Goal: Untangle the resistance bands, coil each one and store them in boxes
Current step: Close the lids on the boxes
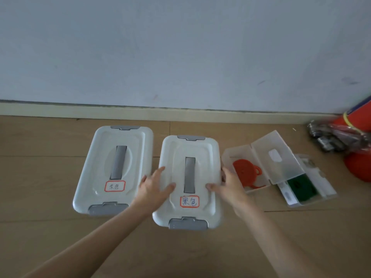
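Where the two forearms enter from the bottom edge, their elbows are cut off by the frame. The left hand (155, 186) is laid flat, fingers straight and spread, on the left side of the lid of the nearer white storage box (202, 173); the right hand (227, 184) is placed on the lid's right edge, its thumb on top while its fingers are hidden over the rim, so its grip cannot be told. What this shut box contains cannot be seen. A red-bordered label (189, 201) with handwriting is stuck near its front latch. Just to its left, a second white storage box (96, 167) is also shut, its contents equally concealed. To the right, an orange resistance band (244, 169) is seen coiled in an open clear case (259, 155), partly veiled by the frosted plastic. Beyond it, a green band (299, 187) is lodged in another clear case (325, 183), its outline blurred. At the far right edge, an orange and red object (359, 117) is cut off.
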Demonstrator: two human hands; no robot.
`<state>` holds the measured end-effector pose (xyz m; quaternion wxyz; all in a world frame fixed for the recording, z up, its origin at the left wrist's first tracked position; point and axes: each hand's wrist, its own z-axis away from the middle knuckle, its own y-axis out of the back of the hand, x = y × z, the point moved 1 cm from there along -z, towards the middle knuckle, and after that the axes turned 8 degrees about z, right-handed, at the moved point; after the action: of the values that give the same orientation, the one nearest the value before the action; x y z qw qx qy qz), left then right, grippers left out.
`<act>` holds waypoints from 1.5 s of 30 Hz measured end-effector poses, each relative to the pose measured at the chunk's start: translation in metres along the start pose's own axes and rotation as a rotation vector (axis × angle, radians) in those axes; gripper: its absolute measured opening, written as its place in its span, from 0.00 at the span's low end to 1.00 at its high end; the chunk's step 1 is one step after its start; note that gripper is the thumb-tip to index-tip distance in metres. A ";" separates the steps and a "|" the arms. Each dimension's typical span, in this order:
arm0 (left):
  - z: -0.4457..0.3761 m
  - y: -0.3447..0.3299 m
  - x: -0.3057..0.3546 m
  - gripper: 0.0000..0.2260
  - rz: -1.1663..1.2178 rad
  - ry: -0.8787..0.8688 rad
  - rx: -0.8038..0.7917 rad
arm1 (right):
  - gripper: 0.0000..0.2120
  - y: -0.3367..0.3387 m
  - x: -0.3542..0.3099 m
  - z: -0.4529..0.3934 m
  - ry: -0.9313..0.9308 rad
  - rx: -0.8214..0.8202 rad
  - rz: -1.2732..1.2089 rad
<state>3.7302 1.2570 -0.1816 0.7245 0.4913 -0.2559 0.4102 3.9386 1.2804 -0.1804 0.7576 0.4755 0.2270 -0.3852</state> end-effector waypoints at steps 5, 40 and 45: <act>0.042 0.061 0.018 0.20 0.362 -0.035 0.117 | 0.24 0.021 -0.070 0.032 0.201 0.145 -0.107; -0.001 -0.103 0.110 0.18 -0.451 -0.385 -0.158 | 0.14 0.122 0.067 0.026 -0.060 0.285 0.559; -0.077 -0.172 0.105 0.21 -0.357 -0.241 -0.245 | 0.25 0.127 0.094 -0.047 0.214 0.453 0.997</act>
<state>3.9293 1.3324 -0.2164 0.8038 0.4827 -0.2973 0.1803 4.0974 1.3200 -0.1987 0.6996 0.7128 -0.0385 0.0311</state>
